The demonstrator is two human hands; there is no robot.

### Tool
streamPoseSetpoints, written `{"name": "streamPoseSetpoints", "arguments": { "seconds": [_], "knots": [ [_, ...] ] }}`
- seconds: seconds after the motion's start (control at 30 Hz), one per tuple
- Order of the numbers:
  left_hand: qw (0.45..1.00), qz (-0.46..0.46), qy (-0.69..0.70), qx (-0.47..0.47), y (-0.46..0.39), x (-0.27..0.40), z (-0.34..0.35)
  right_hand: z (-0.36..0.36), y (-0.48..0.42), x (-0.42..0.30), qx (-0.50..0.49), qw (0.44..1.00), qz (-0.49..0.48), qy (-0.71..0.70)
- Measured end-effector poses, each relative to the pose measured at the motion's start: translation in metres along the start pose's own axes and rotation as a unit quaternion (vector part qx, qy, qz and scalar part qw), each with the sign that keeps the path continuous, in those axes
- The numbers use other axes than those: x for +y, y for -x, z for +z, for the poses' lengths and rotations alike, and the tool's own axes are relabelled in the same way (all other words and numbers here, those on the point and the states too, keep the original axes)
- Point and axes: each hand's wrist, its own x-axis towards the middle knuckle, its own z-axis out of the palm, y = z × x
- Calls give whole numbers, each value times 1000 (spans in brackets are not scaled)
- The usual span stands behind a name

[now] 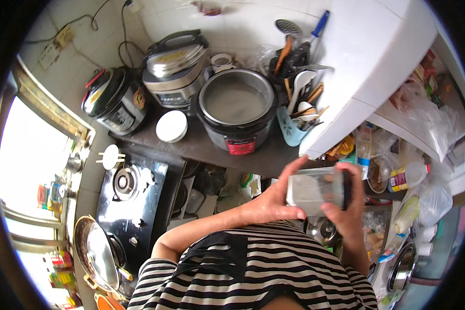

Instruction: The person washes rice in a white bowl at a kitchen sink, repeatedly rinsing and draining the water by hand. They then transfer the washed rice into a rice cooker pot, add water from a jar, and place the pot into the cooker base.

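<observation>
In front of my chest I hold a clear jar (314,192) lying sideways, with white contents at its left end. Around that left end curl the fingers and thumb of my left hand (281,199). My right hand (347,201) grips the dark lid (347,190) at the other end. Whether the lid is loose cannot be seen. Beyond my hands stands a pressure cooker (236,131) without its lid, its inner pot (236,99) filled with cloudy pale liquid.
A white bowl (171,126) and two more electric cookers (118,100) (174,73) stand left on the dark counter. A blue utensil holder (290,128) is beside the wall. At left are a gas stove (126,182) and a wok (95,252). Bottles and bags crowd the right-hand shelves.
</observation>
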Motion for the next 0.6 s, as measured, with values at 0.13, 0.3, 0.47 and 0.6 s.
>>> {"name": "streamPoseSetpoints", "arguments": {
  "seconds": [0.13, 0.3, 0.47, 0.6],
  "knots": [
    [982, 16, -5, 186, 58, 7, -27, 56, -23, 2, -147, 989, -29, 4],
    [865, 200, -364, 282, 103, -21, -54, 122, -31, 13, -159, 986, -34, 36],
    [893, 171, -129, 395, 142, -35, -52, 169, -29, 8, -151, 974, -163, 50],
    [905, 64, 150, 392, 164, -33, -53, 190, -31, 6, -193, 935, -263, 137]
  ]
}}
